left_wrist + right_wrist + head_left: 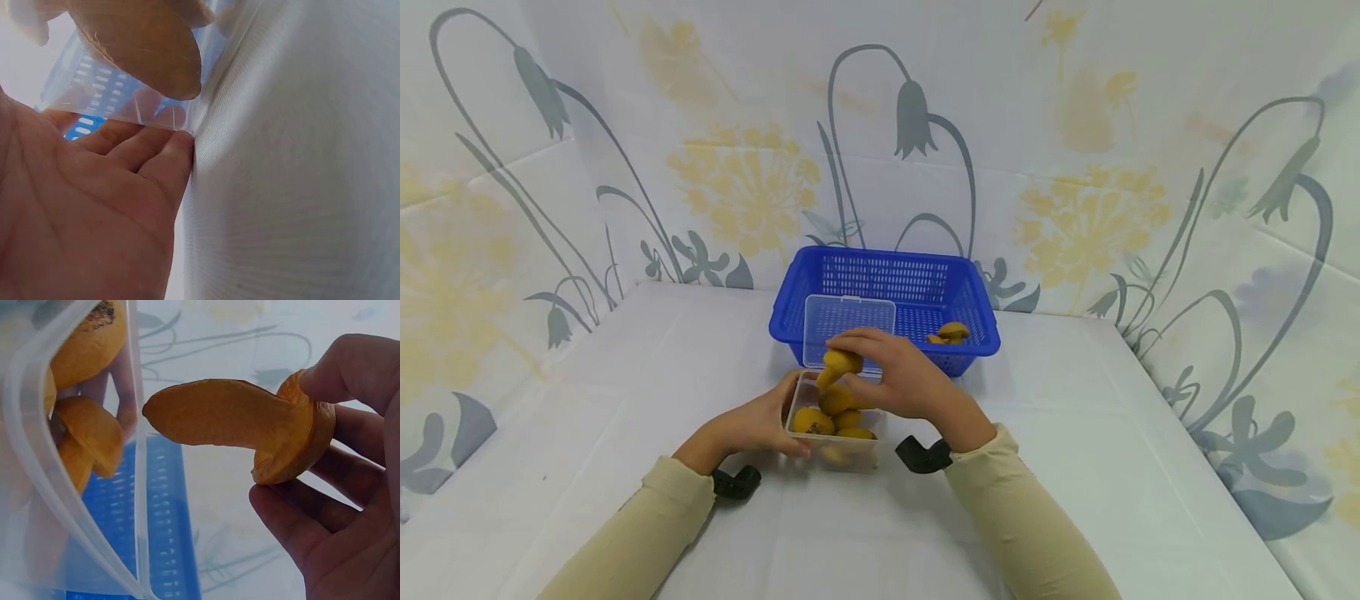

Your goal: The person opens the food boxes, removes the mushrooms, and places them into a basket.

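Note:
My right hand (906, 379) pinches a yellow-brown mushroom (842, 362) by its cap, above a clear plastic container (863, 458). In the right wrist view, the held mushroom's stem (212, 412) points toward the container's open top. Several similar mushrooms (812, 421) lie inside the container. My left hand (760, 425) holds the container at its left side, thumb toward the front. Fingers (153, 150) press along the clear wall in the left wrist view. The container's clear lid (850, 325) stands raised at the back, in front of a blue basket.
Behind the container stands the blue perforated basket (778, 321), with a few mushrooms (953, 331) at its front right. A white cloth (647, 367) covers the table, and a flower-printed cloth (880, 125) hangs behind. Black curved pieces (921, 455) sit at both wrists.

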{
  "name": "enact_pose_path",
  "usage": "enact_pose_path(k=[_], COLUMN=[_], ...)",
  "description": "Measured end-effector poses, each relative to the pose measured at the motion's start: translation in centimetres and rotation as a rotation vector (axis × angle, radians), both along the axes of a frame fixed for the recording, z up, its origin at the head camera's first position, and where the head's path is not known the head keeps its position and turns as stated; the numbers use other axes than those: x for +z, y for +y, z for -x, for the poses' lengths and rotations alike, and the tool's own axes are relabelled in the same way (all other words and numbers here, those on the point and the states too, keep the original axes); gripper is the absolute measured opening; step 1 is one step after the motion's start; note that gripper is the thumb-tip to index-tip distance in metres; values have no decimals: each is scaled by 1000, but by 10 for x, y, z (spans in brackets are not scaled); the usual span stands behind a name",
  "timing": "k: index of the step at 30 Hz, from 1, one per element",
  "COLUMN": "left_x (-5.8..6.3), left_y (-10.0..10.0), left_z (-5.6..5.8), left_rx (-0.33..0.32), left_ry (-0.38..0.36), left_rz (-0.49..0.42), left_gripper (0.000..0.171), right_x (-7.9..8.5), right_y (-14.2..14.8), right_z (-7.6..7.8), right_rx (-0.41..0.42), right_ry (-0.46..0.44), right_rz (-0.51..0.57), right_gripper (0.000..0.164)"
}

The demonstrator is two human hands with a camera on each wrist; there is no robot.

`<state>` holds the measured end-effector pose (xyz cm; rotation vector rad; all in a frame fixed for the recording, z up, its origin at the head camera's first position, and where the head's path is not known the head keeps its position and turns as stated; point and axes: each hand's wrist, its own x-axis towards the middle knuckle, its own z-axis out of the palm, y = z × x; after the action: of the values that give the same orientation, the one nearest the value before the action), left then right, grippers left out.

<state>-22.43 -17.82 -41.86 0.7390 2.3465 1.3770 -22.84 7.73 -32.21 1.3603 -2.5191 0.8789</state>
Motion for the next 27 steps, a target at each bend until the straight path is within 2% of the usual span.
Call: enact_pose_path(k=[6,12,19,27], left_x=[1,1,0,0], left_y=[0,-2,-3,-5], left_z=[0,1,2,3], left_rx=[-21,-27,-62,-64], left_ry=[-11,-7,-6,-4], left_rz=[-32,-39,-72,-66], left_gripper=[109,114,123,126], right_x=[5,11,15,20], right_y=[8,17,29,39], right_z=[2,5,10,15], right_rx=[-16,-18,-50,-93], right_ry=[28,53,-3,3], right_rz=[14,78,168,238], right_gripper=[41,42,41,39])
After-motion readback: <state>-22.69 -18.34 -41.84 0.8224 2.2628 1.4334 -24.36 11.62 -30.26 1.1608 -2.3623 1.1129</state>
